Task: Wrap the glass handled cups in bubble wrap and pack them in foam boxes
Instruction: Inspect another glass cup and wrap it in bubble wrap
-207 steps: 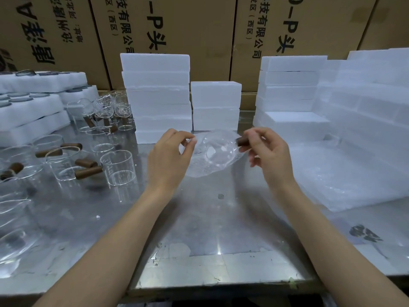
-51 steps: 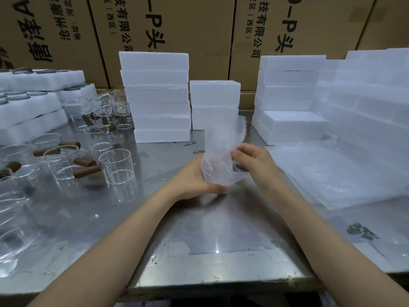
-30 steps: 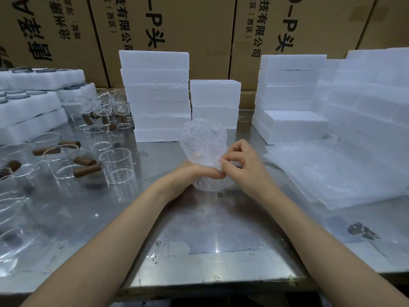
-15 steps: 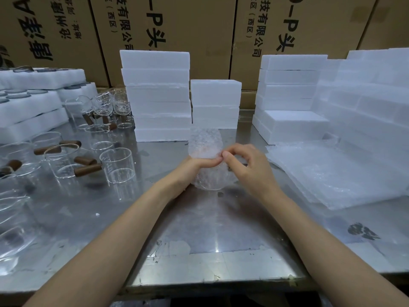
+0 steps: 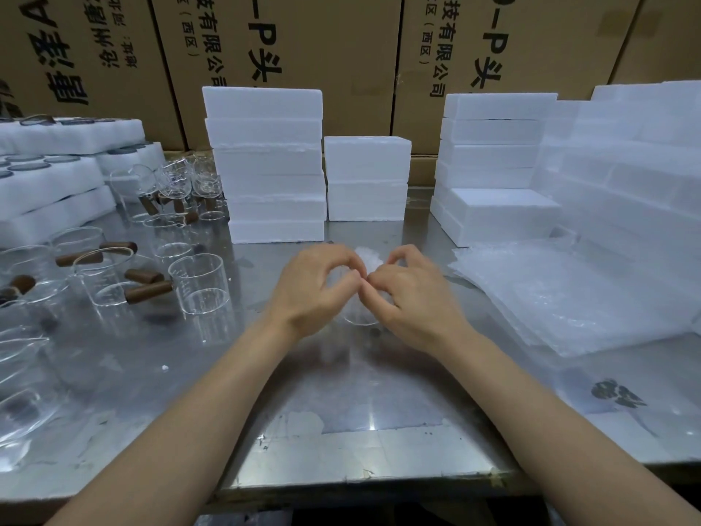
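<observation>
At the middle of the scratched, shiny steel table [image 5: 341,419], both hands met over 1 clear glass cup wrapped in crinkled transparent bubble wrap [image 5: 367,260]. The left hand [image 5: 313,290] curled its fingers round the bundle from the left side, thumb and forefinger bent into a ring above it. The right hand [image 5: 411,294] curled in from the right, its fingertips [image 5: 370,284] pinching the wrap just where they touched the left thumb. Only a tuft of wrap above the knuckles and the rounded glass base below, resting on or just over the table, showed between the 2 hands; the cup's handle was hidden.

To the left stood a crowd of bare clear glass cups with brown wooden handles [image 5: 197,286], some upright, some lying tilted farther back. Beyond them, at the left edge, lay white foam trays [image 5: 57,184] with round recesses. Behind the hands rose a tall stack of white foam boxes [image 5: 265,165], just beside it a shorter stack of white foam boxes [image 5: 368,178], and more white foam boxes at the right [image 5: 493,165]. A flat pile of clear bubble-wrap sheets [image 5: 561,294] lay on the table right of the hands. Brown printed cardboard cartons [image 5: 322,43] formed the back wall.
</observation>
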`<state>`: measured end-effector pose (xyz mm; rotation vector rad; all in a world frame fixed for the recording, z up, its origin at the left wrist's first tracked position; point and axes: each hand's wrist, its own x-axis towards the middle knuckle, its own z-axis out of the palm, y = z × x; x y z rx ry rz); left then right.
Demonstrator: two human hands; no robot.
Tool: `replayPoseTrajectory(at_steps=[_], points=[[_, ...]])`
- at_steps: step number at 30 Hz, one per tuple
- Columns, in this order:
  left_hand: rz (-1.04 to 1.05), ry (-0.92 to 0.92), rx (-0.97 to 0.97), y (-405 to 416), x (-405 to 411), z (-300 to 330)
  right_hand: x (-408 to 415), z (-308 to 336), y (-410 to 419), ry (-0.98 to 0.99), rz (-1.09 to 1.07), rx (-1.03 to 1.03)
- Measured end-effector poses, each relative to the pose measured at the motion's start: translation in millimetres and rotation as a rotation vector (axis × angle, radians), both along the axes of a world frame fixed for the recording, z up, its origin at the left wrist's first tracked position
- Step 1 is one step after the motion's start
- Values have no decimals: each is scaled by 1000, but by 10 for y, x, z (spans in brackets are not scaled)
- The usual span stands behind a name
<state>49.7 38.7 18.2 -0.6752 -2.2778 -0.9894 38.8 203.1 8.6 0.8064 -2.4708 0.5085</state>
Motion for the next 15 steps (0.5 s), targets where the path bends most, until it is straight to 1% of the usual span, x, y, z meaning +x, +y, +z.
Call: replayPoseTrajectory(at_steps=[2, 4, 5, 7, 9, 11, 13, 15], points=[[62, 34, -165, 7, 0, -4, 4, -17, 9, 21, 7, -26], [110, 51, -325, 3, -22, -10, 18, -23, 8, 80, 14, -94], [122, 36, -387, 5, -31, -11, 26, -23, 5, 120, 16, -134], [127, 6, -451, 11, -43, -9, 38, -14, -8, 181, 20, -178], [128, 19, -479, 15, -48, -13, 46, 4, -17, 156, 20, -180], [138, 50, -472, 26, -39, -33, 54, 16, -13, 61, 4, -147], [181, 146, -409, 36, -17, -56, 47, 5, -13, 8, -3, -65], [236, 270, -351, 33, 1, -67, 38, -16, -36, 14, 1, 16]])
